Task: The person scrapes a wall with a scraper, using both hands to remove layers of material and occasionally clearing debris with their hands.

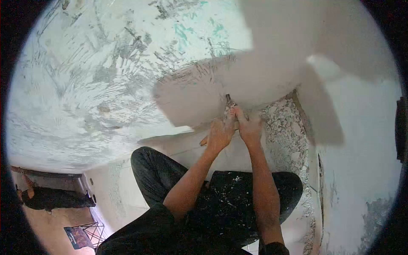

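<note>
Close to the foot of the scraped wall [106, 76], my two hands come together around a wooden-handled tool [204, 141]. My left hand [221, 134] is closed on it, and the light brown handle end sticks out below the palm. My right hand [250, 127] presses in from the other side, thumb against the left hand, its outer fingers blurred. Beyond the fingertips a narrow dark tip [228, 97] points at the wall, with a pale speckled patch just below it. My hands hide most of the tool, so I cannot tell its exact kind.
Paint flakes [287, 127] lie thickly in the corner, right of my hands. A second wall [361, 127] rises at the right. My bent knees [155, 170] flank the work. Far left are another person [55, 198] in dark clothes and a folding stool [80, 237].
</note>
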Action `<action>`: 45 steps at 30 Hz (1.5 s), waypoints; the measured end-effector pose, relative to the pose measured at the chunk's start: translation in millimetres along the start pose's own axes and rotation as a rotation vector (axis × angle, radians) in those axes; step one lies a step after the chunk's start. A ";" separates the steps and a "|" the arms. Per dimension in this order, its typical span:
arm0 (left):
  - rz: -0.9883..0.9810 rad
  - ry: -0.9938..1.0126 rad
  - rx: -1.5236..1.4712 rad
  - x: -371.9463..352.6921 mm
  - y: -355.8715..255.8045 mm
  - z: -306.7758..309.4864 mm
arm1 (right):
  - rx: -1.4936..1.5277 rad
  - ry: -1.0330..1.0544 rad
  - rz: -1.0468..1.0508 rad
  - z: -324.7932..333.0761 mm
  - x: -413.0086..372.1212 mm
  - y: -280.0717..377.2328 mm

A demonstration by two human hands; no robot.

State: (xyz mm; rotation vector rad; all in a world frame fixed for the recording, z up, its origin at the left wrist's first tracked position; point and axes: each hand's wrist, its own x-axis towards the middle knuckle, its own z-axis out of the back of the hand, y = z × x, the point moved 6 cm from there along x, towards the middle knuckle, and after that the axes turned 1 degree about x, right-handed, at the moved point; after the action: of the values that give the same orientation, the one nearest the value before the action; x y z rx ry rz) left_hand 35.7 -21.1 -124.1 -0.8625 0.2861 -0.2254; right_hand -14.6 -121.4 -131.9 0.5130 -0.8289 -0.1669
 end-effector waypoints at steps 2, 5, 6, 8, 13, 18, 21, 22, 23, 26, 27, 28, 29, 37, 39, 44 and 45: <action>-0.049 -0.059 0.015 -0.4 -0.1 -4.9 | 0.166 0.062 -0.128 3.0 -0.7 -10.2; -0.088 -0.036 0.032 -1.6 -6.3 -8.6 | 0.079 0.106 0.008 9.2 10.3 -5.0; -0.091 -0.032 0.033 -0.2 -1.9 -10.4 | 0.077 0.104 0.004 10.7 11.3 -4.0; -0.222 -0.089 0.055 4.9 1.4 -9.9 | 0.269 0.180 -0.183 5.3 14.6 -8.8; -0.281 -0.164 0.027 -9.2 -94.6 52.7 | 0.475 -0.003 -0.321 62.5 82.3 25.6; -0.542 -0.117 0.340 -29.2 -62.6 32.9 | 0.701 0.023 -0.500 55.9 43.2 16.4; -0.138 0.030 0.111 -24.4 -14.7 2.7 | 0.437 0.217 -0.550 32.3 10.2 -1.2; -0.003 0.039 0.045 -22.9 -16.0 2.1 | 0.371 0.136 -0.410 31.8 10.4 0.0; 0.131 0.045 -0.021 -20.9 -14.1 1.0 | 0.304 0.054 -0.266 33.9 12.1 3.0; -0.063 -0.014 0.036 -6.1 -8.1 0.9 | 0.426 0.196 -0.490 16.9 9.5 -9.9; -0.066 -0.014 0.037 -7.0 -10.1 -0.9 | 0.427 0.194 -0.490 14.7 7.7 -12.1; -0.087 -0.077 -0.023 -9.5 -12.8 -0.7 | 0.345 0.152 -0.353 17.1 8.3 -9.0; -0.101 -0.139 -0.083 -12.9 -13.2 0.9 | 0.265 0.117 -0.218 19.4 6.7 -3.5; -0.073 -0.069 0.013 -6.0 -0.2 -1.0 | 0.228 -0.023 -0.117 17.2 8.9 0.1; -0.099 -0.108 0.061 -6.0 -1.7 0.4 | 0.215 -0.067 -0.075 17.4 9.2 0.7; -0.310 -0.206 0.049 -3.4 -20.5 14.8 | 0.321 0.064 -0.249 20.8 25.9 4.5; -0.312 -0.208 0.053 -2.2 -31.9 20.6 | 0.325 0.061 -0.248 28.7 39.3 11.3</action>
State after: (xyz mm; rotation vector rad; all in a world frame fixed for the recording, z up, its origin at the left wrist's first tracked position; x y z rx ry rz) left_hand 38.0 -25.9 -86.5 -0.8684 -0.0501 -0.4277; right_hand -10.1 -135.4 -84.2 0.9235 -0.7342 -0.2452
